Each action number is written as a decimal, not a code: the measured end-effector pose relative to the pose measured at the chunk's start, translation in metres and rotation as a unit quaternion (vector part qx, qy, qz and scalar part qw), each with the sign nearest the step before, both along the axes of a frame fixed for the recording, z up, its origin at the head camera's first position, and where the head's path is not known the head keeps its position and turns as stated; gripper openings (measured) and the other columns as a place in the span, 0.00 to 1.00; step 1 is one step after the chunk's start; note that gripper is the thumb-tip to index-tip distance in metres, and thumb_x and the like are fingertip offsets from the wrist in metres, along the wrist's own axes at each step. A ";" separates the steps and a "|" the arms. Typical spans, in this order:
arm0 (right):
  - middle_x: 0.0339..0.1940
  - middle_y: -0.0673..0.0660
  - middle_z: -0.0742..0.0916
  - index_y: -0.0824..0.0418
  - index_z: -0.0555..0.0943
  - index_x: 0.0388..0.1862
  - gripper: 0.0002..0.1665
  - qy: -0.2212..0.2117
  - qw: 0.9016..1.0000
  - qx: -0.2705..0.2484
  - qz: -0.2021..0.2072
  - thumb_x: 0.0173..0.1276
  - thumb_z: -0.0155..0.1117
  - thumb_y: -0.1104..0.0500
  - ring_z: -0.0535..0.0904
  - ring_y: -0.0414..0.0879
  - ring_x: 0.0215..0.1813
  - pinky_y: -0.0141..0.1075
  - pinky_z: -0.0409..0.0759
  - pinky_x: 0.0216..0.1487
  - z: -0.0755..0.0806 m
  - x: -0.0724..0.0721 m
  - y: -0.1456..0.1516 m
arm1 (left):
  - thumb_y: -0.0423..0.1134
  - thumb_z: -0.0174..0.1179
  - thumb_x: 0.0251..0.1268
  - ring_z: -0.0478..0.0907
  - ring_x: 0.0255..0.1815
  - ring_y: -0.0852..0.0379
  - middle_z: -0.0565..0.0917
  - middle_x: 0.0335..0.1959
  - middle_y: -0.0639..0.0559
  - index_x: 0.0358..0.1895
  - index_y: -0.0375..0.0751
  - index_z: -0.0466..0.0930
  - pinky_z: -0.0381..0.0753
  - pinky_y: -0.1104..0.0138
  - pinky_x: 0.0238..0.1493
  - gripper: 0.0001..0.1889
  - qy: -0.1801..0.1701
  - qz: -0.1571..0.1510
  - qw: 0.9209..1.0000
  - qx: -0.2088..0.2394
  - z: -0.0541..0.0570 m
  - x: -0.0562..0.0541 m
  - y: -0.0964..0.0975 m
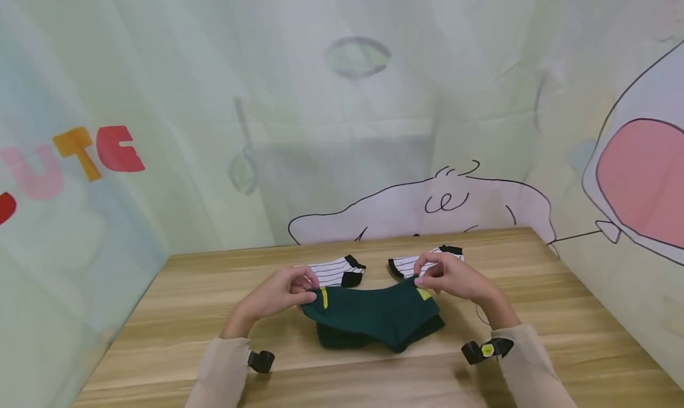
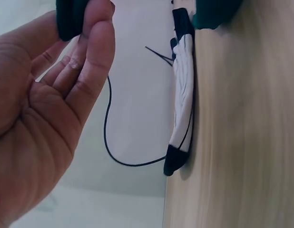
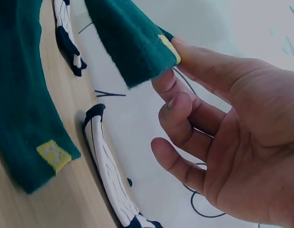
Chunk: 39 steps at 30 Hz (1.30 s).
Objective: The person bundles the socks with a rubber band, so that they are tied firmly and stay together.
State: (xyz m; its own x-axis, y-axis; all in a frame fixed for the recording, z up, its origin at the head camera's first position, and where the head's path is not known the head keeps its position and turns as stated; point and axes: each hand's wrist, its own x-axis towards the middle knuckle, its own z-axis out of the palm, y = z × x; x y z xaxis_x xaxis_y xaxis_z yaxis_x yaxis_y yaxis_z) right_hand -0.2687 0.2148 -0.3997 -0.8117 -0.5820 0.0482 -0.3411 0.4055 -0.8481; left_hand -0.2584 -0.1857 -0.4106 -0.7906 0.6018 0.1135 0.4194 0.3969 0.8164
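A dark green sock [image 1: 369, 310] hangs stretched between both hands. My left hand [image 1: 278, 292] pinches one end of it beside a narrow yellow strip, thumb against fingertips. At the other end, my right hand [image 1: 454, 275] pinches the corner by a yellow tab [image 3: 170, 49], its lower fingers loosely curled. Below the raised sock, a second green sock [image 3: 18, 95] with a yellow patch lies on the table, mostly covered by the first one in the head view.
Two white socks with dark stripes and black toes and heels lie behind the hands, one left [image 1: 333, 271] and one right [image 1: 404, 265]. The wooden table [image 1: 176, 313] backs onto a printed curtain [image 1: 299, 158]. Small black cameras sit on both wrists.
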 end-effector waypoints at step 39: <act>0.23 0.53 0.79 0.68 0.76 0.44 0.08 -0.063 0.998 0.007 0.030 0.71 0.64 0.65 0.71 0.42 0.25 0.31 0.70 0.28 -0.037 -0.014 0.009 | 0.28 0.66 0.64 0.80 0.34 0.57 0.84 0.33 0.51 0.41 0.38 0.79 0.81 0.68 0.35 0.06 0.009 0.027 0.994 -0.104 -0.023 -0.005 0.022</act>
